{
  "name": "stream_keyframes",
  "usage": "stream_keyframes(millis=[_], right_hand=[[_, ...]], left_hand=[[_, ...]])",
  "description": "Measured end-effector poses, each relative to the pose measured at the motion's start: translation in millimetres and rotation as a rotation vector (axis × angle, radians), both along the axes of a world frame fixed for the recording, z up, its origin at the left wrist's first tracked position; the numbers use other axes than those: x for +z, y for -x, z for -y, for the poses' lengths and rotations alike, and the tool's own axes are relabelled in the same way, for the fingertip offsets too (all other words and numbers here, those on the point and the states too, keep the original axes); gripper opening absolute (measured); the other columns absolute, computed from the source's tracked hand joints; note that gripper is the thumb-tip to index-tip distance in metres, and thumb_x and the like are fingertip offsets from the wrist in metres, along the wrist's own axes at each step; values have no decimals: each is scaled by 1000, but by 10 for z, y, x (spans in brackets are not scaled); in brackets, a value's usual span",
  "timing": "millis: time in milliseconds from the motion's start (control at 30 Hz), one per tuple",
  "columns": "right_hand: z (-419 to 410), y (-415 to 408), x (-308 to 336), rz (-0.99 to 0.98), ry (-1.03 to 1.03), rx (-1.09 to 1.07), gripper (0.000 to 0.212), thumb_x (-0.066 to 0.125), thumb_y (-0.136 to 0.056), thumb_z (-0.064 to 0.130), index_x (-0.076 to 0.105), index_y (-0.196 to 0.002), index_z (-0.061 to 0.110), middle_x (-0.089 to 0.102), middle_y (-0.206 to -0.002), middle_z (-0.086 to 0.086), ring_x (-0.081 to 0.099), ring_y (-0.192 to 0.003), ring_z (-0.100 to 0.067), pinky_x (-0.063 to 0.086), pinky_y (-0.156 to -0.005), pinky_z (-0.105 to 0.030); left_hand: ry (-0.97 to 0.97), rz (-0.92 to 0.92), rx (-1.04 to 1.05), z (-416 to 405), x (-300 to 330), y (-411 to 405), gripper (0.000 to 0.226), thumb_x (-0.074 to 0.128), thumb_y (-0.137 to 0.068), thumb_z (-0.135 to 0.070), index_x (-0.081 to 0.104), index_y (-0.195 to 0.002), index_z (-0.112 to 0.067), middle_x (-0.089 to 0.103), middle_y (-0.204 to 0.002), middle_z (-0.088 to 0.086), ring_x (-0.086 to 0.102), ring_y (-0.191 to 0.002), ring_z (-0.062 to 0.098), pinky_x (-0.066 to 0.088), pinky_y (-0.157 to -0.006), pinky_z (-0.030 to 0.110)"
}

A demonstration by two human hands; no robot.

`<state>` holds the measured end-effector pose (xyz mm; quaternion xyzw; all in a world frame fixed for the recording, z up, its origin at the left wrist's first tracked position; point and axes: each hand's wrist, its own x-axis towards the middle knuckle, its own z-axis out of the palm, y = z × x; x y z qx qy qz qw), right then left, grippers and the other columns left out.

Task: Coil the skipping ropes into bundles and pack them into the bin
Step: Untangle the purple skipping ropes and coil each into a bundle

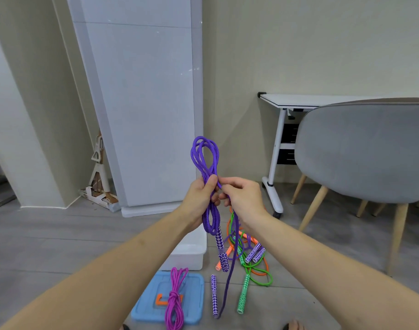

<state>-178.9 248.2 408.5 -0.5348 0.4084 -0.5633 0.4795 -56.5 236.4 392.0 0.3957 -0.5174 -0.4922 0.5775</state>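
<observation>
Left hand [200,198] grips the looped purple rope [205,160]; right hand [241,194] pinches its strand; white bin [192,256] at 6 o'clock; no readable writing

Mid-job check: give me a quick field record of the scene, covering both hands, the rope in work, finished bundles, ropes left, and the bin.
left hand: grips the folded loops of the purple rope
right hand: pinches the purple strand beside the loops
rope tail: hangs to the floor, one handle lying there
finished bundle: magenta rope, resting on the blue lid
ropes left: green and orange pile, loose
white bin: open, contents hidden
</observation>
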Motion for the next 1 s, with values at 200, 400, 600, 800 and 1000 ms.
stream_keyframes(millis=[200,400,600,800,1000], right_hand=[[69,50,-45,-23,-8,10,16,67,-92,-1,56,-103,-1,64,-72,-15,59,-51,-19,49,-47,-27],[122,317,-189,-281,0,193,8,66,-97,14,67,-89,13,66,-72,-6,40,-45,-13,28,-42,-22],[199,637,-284,-530,48,271,12,69,-96,18,73,-84,19,64,-69,-3,54,-62,-11,40,-54,-20],[185,877,-193,-579,6,333,17,61,-99,10,72,-88,4,49,-62,-4,39,-46,-4,30,-43,-15],[219,946,-90,-547,53,317,13,60,-99,5,73,-96,1,52,-57,6,34,-51,-10,26,-46,-20]], left_hand=[[-70,-158,34,-60,97,79,25,37,-110,-22,50,-100,-3,52,-72,15,51,-54,23,50,-53,34],[-87,-586,124,114,298,-249,30,35,-110,-26,47,-85,-14,57,-67,-1,58,-57,16,57,-75,39],[-112,-486,174,179,338,-653,26,40,-109,-33,46,-88,-19,41,-65,-7,31,-46,8,38,-47,21],[-101,-465,221,174,373,-833,27,42,-108,-35,47,-87,-18,42,-65,-7,29,-48,8,33,-44,20],[-137,-348,162,149,314,-837,27,42,-108,-36,46,-87,-19,45,-67,-7,31,-49,8,35,-46,20]])
